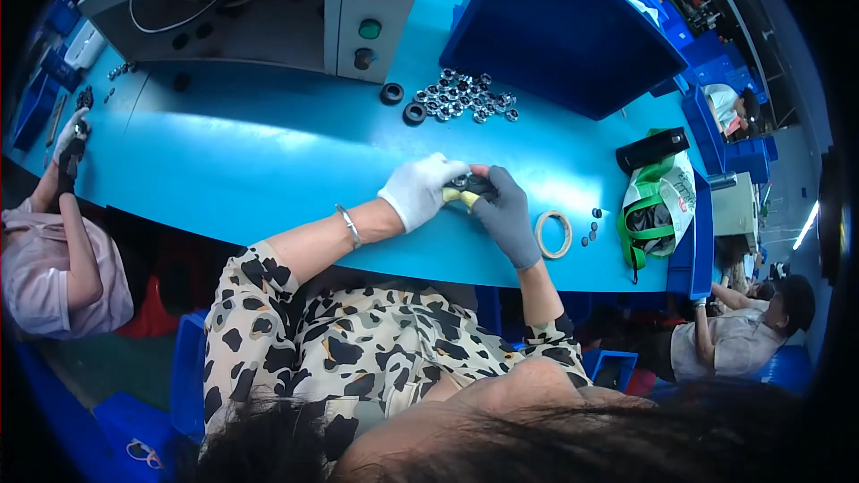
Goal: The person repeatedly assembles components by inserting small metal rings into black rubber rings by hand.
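My left hand (419, 188) wears a white glove and my right hand (506, 211) a grey glove. Both meet over the blue table (268, 161) and close around one small dark part (470, 186) with a yellowish piece under it. Just beyond my hands lies a heap of several small shiny metal rings (467, 97). Two black rubber rings (403, 104) sit left of that heap.
A roll of tape (554, 234) and a few small dark discs (592, 225) lie right of my hands. A green-and-white bag (658, 201) with a black case (651, 149) is at the right edge. A large blue bin (555, 27) and a grey control box (268, 0) with coloured buttons stand behind. Other people work at both sides.
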`<state>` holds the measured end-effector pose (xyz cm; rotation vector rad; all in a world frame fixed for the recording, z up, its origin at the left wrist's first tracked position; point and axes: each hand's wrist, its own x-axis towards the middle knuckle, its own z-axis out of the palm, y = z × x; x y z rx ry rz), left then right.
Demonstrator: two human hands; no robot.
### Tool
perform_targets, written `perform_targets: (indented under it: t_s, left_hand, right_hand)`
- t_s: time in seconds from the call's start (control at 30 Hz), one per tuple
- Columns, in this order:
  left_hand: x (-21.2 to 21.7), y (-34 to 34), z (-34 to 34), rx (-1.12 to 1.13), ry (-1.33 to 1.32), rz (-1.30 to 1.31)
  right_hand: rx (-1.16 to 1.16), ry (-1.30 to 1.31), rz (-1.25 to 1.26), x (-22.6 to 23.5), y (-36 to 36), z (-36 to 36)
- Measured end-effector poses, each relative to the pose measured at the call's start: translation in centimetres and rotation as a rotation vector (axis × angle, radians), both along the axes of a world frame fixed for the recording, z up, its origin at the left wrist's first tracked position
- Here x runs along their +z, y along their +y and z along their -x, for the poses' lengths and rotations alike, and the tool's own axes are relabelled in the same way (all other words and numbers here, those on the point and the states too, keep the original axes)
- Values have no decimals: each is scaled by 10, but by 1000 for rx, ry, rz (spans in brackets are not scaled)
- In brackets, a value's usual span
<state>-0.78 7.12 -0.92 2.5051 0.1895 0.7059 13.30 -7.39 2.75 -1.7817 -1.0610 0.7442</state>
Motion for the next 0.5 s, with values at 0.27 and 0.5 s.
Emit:
perform_targets:
  t_s: [0.27,0.5]
  left_hand:
    - [-5,-11,-13,-96,-48,1638]
    - [-6,-7,-1,-85,57,1624]
  right_hand:
    - [-162,-102,-312,-5,-8,30]
    - [-110,-572,-308,10,-16,28]
